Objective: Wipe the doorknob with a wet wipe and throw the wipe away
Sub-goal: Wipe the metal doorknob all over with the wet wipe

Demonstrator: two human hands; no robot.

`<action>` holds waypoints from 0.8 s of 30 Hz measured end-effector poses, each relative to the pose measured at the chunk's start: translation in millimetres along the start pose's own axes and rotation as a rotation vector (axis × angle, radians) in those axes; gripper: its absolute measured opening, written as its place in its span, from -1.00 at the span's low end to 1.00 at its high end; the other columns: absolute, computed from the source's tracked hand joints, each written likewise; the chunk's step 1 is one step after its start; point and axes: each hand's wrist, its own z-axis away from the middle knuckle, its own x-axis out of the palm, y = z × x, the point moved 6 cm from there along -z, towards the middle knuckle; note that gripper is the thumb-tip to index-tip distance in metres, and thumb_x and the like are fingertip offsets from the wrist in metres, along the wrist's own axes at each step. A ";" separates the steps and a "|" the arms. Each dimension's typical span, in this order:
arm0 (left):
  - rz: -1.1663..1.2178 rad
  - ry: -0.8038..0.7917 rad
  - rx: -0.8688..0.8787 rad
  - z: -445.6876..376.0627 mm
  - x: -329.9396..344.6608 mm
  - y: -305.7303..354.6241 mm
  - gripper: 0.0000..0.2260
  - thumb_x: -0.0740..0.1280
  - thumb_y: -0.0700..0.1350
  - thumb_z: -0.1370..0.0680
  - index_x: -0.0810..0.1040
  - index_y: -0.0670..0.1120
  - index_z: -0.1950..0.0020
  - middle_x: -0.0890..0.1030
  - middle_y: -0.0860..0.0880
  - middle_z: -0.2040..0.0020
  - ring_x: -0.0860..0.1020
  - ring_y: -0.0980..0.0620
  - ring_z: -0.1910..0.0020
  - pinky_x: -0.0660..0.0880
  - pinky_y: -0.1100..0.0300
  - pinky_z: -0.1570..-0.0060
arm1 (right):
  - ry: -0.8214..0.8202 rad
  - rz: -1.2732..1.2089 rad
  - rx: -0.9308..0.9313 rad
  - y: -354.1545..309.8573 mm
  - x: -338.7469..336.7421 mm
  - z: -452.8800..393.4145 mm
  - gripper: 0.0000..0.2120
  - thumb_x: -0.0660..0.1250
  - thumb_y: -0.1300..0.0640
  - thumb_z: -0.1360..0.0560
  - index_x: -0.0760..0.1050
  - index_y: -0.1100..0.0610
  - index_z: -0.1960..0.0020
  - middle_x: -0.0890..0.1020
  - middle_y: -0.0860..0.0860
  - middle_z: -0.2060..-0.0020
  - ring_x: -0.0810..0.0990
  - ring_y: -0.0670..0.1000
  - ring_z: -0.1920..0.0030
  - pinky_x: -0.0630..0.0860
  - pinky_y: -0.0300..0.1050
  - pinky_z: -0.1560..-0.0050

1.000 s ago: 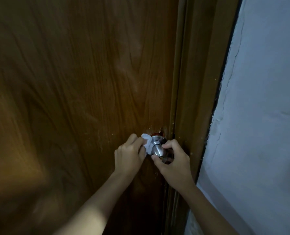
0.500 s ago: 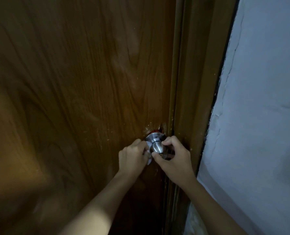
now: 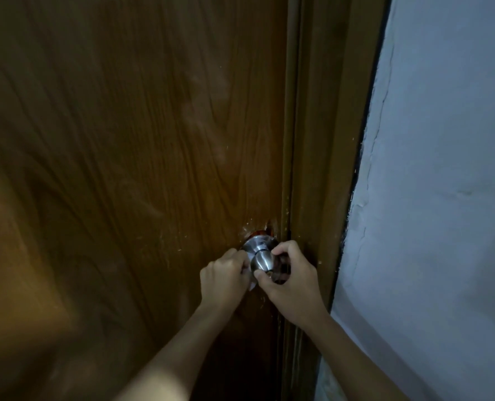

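A round silver doorknob (image 3: pixel 262 257) sticks out of a brown wooden door (image 3: pixel 130 157) near its right edge. My left hand (image 3: pixel 224 277) is closed on a white wet wipe (image 3: pixel 251 285) and presses it against the knob's left and lower side; only a small corner of the wipe shows below the fingers. My right hand (image 3: pixel 294 280) grips the knob from the right, thumb under it and fingers curled over its far side.
The brown door frame (image 3: pixel 324 169) runs down just right of the knob. A pale blue-white plastered wall (image 3: pixel 442 198) with cracks fills the right side. The scene is dim.
My left hand has slid with the wipe from the knob's upper left down to its lower left, so the wipe is now mostly hidden. My right hand kept its grip on the knob.
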 end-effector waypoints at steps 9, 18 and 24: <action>0.122 0.187 -0.028 -23.2 -51.6 -1.6 -0.87 0.43 -0.38 -0.29 0.56 -0.19 0.31 0.58 -0.09 0.37 0.48 0.04 0.44 0.34 0.35 0.49 | -0.020 0.003 -0.025 -3.9 -2.4 0.6 -0.69 0.46 0.15 -0.33 0.39 0.02 0.04 0.54 -0.07 0.12 0.53 -0.17 0.08 0.54 -0.30 0.17; 0.636 0.036 0.036 -17.8 -54.4 37.1 -0.75 0.38 -0.32 -0.42 0.62 -0.12 -0.06 0.64 0.01 0.05 0.60 0.19 0.07 0.50 0.44 0.15 | 0.097 0.025 -0.272 -52.6 -21.3 -10.0 -0.63 0.31 0.15 -0.49 0.38 0.07 -0.28 0.47 -0.11 -0.11 0.51 -0.22 -0.02 0.50 -0.41 0.11; 0.452 -0.030 -0.093 -1.3 -46.4 13.1 -0.50 0.53 0.01 -0.28 0.51 -0.04 -0.17 0.51 0.09 -0.08 0.54 0.20 0.11 0.49 0.42 0.21 | 0.222 0.235 -0.303 -46.9 -29.1 -17.2 -0.81 0.36 0.35 -0.42 0.60 0.23 -0.02 0.63 0.12 0.07 0.52 -0.17 0.12 0.42 -0.57 0.11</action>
